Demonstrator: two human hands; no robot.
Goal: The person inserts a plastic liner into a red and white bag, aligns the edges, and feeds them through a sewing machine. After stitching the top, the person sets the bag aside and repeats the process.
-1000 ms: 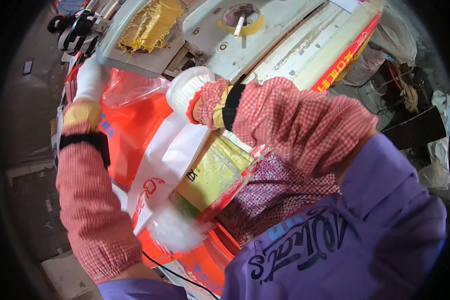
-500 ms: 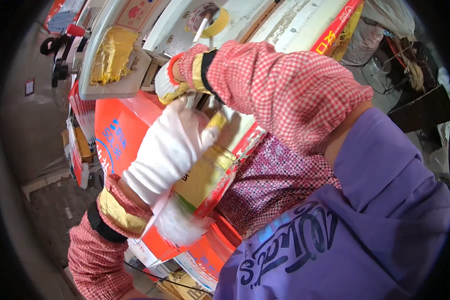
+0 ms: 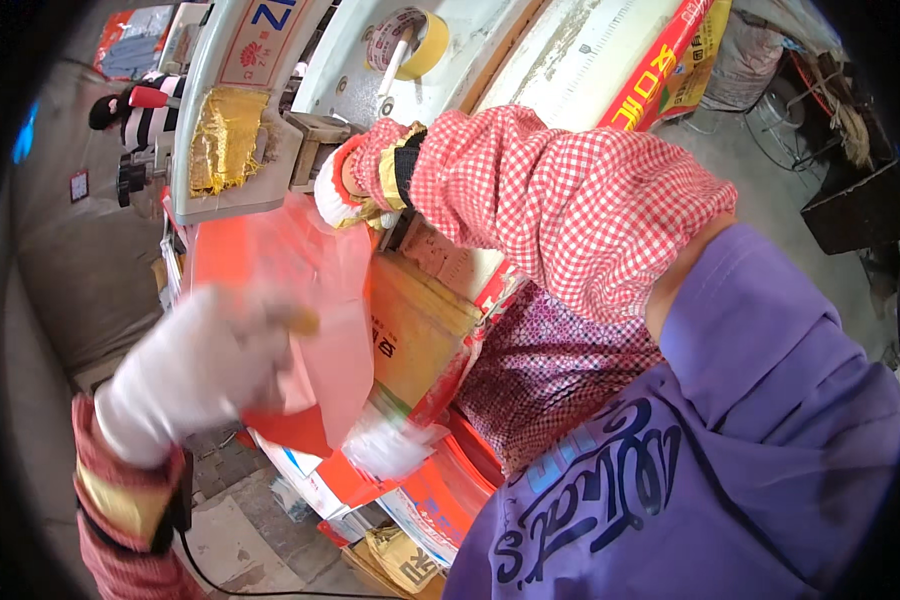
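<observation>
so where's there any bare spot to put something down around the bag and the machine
Little on the machine: the flat white panel between the yellow tape roll and the red printed strip is bare but looks sloped. Concrete floor below the left hand is open. It is crowded around the red bag, the right hand and the stacked sacks.

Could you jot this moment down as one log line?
left hand: gloved, gripping translucent red bag | right hand: gloved, at bag's top edge | tape roll: on machine peg
</observation>
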